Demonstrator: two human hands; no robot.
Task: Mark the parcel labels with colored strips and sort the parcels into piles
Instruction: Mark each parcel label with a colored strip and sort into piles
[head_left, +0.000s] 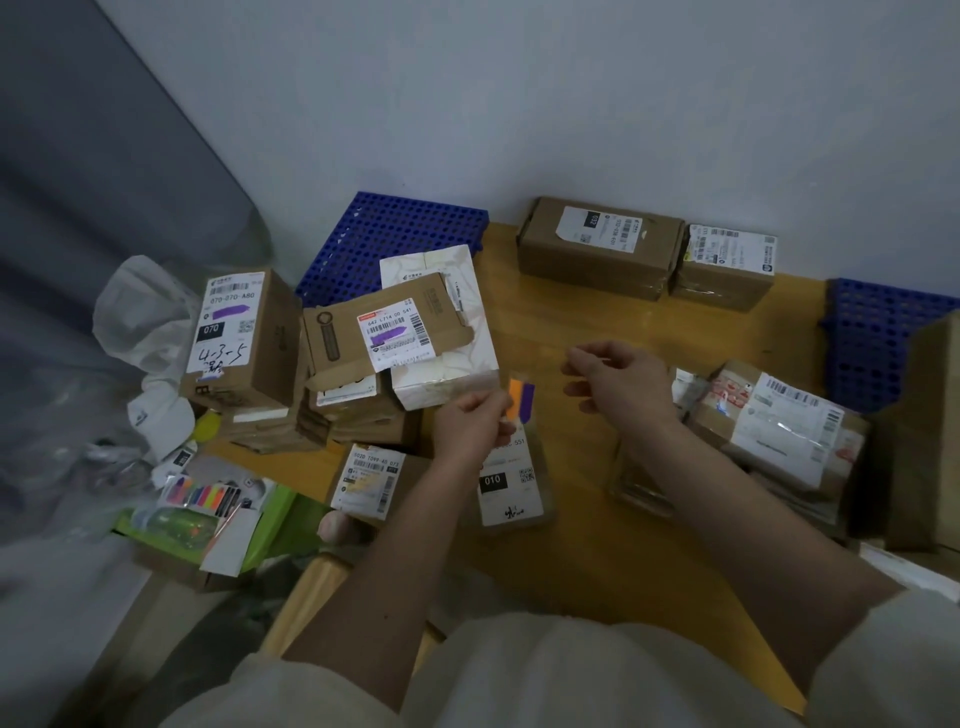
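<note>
Two brown parcels (600, 247) (724, 270) stood at the far wall. Two blue perforated mats (374, 234) (872, 338) were present. Two labels (228, 314) (392, 332) bore purple strips. Two loose strips, one orange (514, 397), one purple (526, 400), were counted.

Bare tabletop (571, 322) between parcel piles (363, 364)

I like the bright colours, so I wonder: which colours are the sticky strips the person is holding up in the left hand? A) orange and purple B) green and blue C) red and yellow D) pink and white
A: the left hand pinches a pair of strips above the table, one orange and one purple, side by side.
</note>
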